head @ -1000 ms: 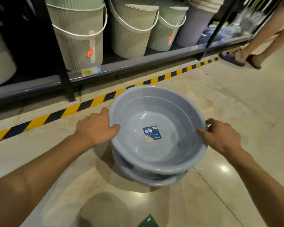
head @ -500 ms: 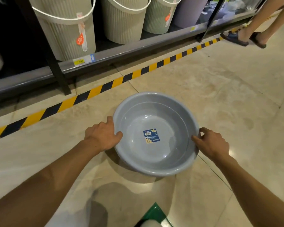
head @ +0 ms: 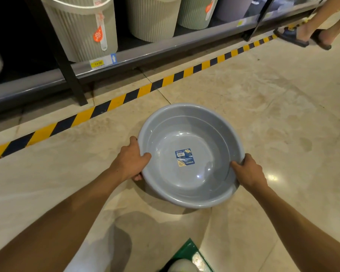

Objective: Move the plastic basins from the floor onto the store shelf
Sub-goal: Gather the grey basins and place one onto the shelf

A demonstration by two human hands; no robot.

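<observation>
A round grey plastic basin [head: 186, 185] with a blue label in its bottom is low over the tiled floor, a shadow beneath it. Whether it touches the floor I cannot tell. My left hand [head: 130, 160] grips its left rim, thumb inside. My right hand [head: 247, 170] grips the right rim the same way. The grey store shelf [head: 145, 54] runs along the top of the view, beyond a yellow-and-black tape line [head: 116, 101]. No second basin shows under this one.
Ribbed cream buckets [head: 81, 26] fill the low shelf, and a black upright post [head: 67, 65] stands at its front. Another person's sandalled feet [head: 302, 36] are at the top right. A green object [head: 186, 254] lies by the bottom edge.
A second basin seen under the held one a second ago is no longer visible. The view has drawn back from the shelf. Both hands keep their grip on the rim.
</observation>
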